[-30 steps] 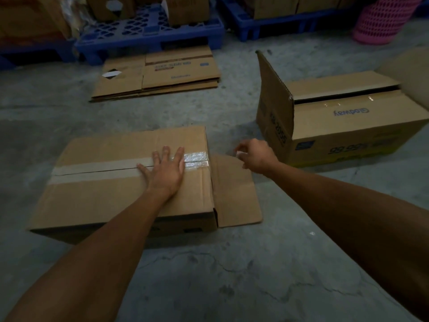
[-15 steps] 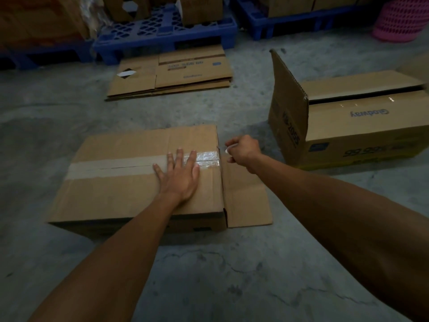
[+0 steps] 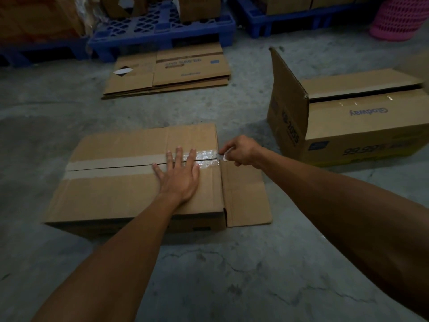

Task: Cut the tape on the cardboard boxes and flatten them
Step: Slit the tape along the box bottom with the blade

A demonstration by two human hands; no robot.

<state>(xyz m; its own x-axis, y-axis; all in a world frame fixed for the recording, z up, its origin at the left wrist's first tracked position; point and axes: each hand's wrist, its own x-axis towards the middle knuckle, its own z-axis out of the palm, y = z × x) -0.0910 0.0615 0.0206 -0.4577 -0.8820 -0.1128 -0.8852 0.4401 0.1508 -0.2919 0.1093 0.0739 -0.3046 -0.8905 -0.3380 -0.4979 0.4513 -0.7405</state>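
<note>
A closed cardboard box (image 3: 111,196) lies on the concrete floor in front of me, with a strip of tape (image 3: 206,156) along its top seam. My left hand (image 3: 181,175) presses flat on the box top, fingers spread over the seam. My right hand (image 3: 243,151) is closed around a small pale cutter (image 3: 226,154), whose tip touches the tape at the box's right edge. A side flap (image 3: 246,196) lies open on the floor at the right end of the box.
A second box (image 3: 362,126), larger and with its flaps open, stands to the right. Flattened cardboard (image 3: 171,70) is stacked on the floor behind. Blue pallets (image 3: 162,29) with more boxes and a pink basket (image 3: 399,17) line the back.
My right hand has moved left from over the open flap to the end of the tape at the box's right edge. My left hand has stayed flat on the box top.
</note>
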